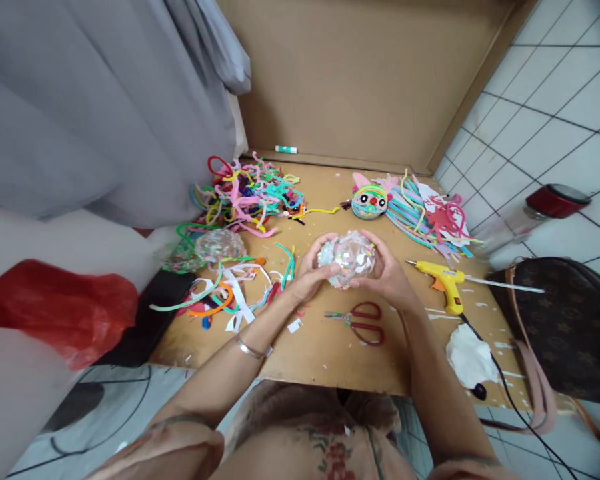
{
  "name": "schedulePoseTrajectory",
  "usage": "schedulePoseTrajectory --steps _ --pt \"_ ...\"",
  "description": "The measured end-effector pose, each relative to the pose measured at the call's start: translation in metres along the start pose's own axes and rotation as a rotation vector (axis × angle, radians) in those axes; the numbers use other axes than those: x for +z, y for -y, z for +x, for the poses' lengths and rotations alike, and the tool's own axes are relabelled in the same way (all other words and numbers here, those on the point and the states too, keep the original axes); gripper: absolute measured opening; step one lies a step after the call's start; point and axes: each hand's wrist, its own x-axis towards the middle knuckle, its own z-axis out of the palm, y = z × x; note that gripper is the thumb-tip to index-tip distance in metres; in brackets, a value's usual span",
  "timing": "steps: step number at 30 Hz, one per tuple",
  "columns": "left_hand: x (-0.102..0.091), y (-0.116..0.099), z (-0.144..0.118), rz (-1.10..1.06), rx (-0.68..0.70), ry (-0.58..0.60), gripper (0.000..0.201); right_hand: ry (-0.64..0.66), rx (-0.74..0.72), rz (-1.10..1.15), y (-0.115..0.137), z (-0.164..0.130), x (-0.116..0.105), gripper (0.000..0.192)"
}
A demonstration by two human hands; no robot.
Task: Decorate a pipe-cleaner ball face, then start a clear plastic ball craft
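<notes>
Between my two hands is a clear, rounded ball-like piece (353,259) with bits of white and other colours on it. My left hand (314,270) grips its left side, thumb laid over the front. On the right side, my right hand (386,275) curls its fingers around the edge. Just below the hands, red-handled scissors (365,323) lie on the table. Behind and to the right rests a striped round craft face (370,201) with googly eyes and pink ears. A second clear, bumpy rounded piece (221,247) sits to the left.
A tangled heap of colourful pipe cleaners (250,193) is at the back left, with paper scraps (239,300) nearer. To the right are a yellow glue gun (445,280) with its cord, crumpled tissue (471,355), a brown handbag (563,320) and a red-lidded bottle (555,201).
</notes>
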Motion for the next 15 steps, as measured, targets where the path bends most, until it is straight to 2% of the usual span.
schedulePoseTrajectory --steps 4,10,15 --pt "-0.003 0.001 0.0 0.013 0.016 0.014 0.071 0.015 0.001 -0.093 0.001 0.0 -0.003 0.098" --pt "-0.004 0.002 -0.001 0.03 0.029 0.025 0.069 0.059 0.091 0.079 0.003 -0.002 0.002 0.112" --pt "-0.004 0.004 -0.001 0.041 0.006 0.037 0.072 -0.028 0.102 0.063 0.003 -0.003 0.007 0.104"
